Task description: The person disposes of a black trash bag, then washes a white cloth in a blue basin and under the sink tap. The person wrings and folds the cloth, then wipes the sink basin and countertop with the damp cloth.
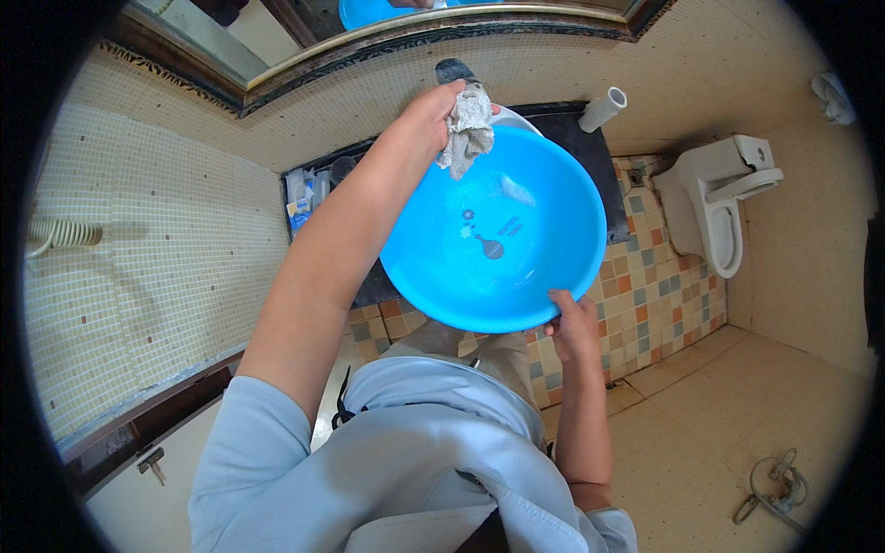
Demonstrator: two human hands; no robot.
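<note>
A large blue plastic basin (494, 235) is held over the dark countertop, with printed marks inside on its bottom. My right hand (575, 321) grips the basin's near right rim, thumb on the inner side. My left hand (442, 114) is at the far left side of the basin, beside the dark-topped faucet (453, 70). A crumpled light grey cloth (470, 131) is in that hand and hangs down over the basin's rim. Behind the basin, part of a white sink (515, 119) shows; the basin hides the rest.
A white tube-like roll (603, 110) stands on the dark countertop (570, 138) at the right. Small packets (301, 200) and a dark cup (342, 169) lie left. A framed mirror (442, 34) hangs ahead. A toilet (719, 200) stands at the right, a hose (778, 487) lower right.
</note>
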